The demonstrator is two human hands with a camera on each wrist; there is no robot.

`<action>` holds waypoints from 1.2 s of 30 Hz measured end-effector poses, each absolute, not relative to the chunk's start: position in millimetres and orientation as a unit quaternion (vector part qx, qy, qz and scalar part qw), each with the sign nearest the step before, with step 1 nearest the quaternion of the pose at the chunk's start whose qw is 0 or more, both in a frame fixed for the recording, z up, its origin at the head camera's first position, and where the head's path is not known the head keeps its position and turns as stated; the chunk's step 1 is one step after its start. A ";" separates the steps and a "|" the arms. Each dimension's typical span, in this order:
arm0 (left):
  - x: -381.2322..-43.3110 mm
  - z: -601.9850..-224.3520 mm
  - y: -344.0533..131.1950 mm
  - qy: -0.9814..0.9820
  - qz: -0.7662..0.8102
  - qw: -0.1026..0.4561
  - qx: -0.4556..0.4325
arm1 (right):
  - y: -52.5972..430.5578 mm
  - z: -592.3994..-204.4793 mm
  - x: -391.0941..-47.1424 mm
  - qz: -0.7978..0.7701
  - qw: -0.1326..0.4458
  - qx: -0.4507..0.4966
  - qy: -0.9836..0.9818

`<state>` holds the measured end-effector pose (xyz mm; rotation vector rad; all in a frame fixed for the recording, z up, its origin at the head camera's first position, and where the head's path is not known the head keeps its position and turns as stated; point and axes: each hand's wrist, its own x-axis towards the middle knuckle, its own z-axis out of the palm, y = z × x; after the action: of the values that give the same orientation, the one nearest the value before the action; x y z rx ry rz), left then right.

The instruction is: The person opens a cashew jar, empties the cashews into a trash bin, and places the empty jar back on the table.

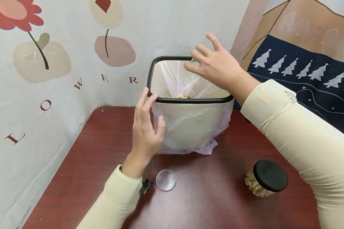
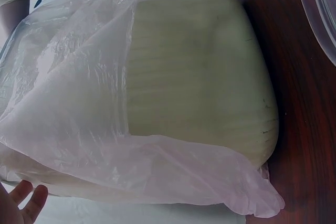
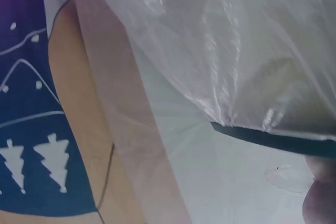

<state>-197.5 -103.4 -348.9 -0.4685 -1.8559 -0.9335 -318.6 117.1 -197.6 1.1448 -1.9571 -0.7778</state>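
A pale waste bin [image 1: 189, 124] with a black rim stands on the table, lined with a thin translucent pinkish bag [image 2: 79, 93]. Its outside fills most of the left wrist view. My left hand [image 1: 146, 130] is at the bin's near left corner, fingers extended, fingertips right at the rim. Above the far right part of the rim, my right hand [image 1: 215, 65] pinches a small clear plastic piece [image 1: 193, 61], mostly hidden by the fingers; its exact kind I cannot tell. Small yellowish pieces [image 1: 184, 95] show inside the bin.
A clear round dish or lid [image 1: 166, 180] lies on the dark red table [image 1: 200, 203] near my left wrist. At the right, a black-lidded jar [image 1: 266, 178] holds pale shell-like pieces. A printed wall covering [image 1: 166, 28] rises close behind the bin.
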 end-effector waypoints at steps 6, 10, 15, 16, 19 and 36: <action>-197.1 -348.2 -101.8 -0.762 -0.382 0.486 -0.191 | 117.0 -185.6 -315.4 -0.330 0.374 0.455 -0.738; -197.5 -348.1 -100.9 -0.761 -0.384 0.486 -0.192 | 122.2 -183.4 -314.6 -0.334 0.374 0.467 -0.729; -198.3 -348.4 -99.8 -0.761 -0.385 0.486 -0.190 | 129.9 -181.5 -315.0 -0.355 0.382 0.466 -0.715; -198.5 -348.4 -99.7 -0.762 -0.385 0.485 -0.189 | 131.3 -180.3 -315.2 -0.361 0.384 0.463 -0.713; -199.4 -348.4 -99.8 -0.762 -0.385 0.486 -0.187 | 135.9 -176.7 -315.0 -0.376 0.384 0.455 -0.709; -200.7 -349.9 -101.5 -0.766 -0.378 0.486 -0.185 | 165.4 -177.5 -316.4 -0.380 0.360 0.445 -0.727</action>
<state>-200.7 -101.5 -349.9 -0.4493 -1.8628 -0.9203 -316.4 165.4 -177.5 1.1474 -1.8744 -0.9791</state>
